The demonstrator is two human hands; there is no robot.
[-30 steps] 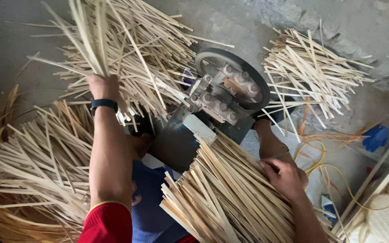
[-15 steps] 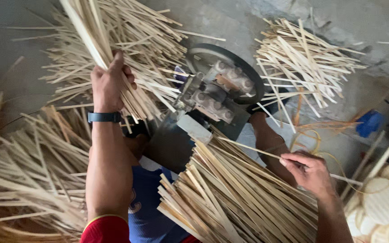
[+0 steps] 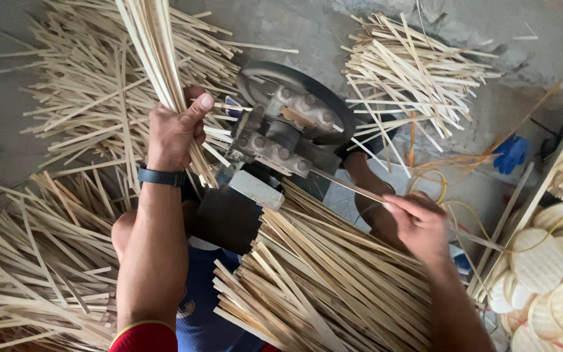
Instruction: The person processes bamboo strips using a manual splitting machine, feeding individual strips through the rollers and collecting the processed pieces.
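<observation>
Your left hand [image 3: 176,130] grips a strip bundle [image 3: 154,52] while your right hand [image 3: 418,225] pinches one strip [image 3: 346,184] into the roller machine [image 3: 288,130], where fingertips could get drawn in.

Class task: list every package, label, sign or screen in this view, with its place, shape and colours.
Smartwatch: on the left wrist, dark band; its screen is not visible.
No packages, labels or signs can be made out among the bamboo strips and the machine.
</observation>
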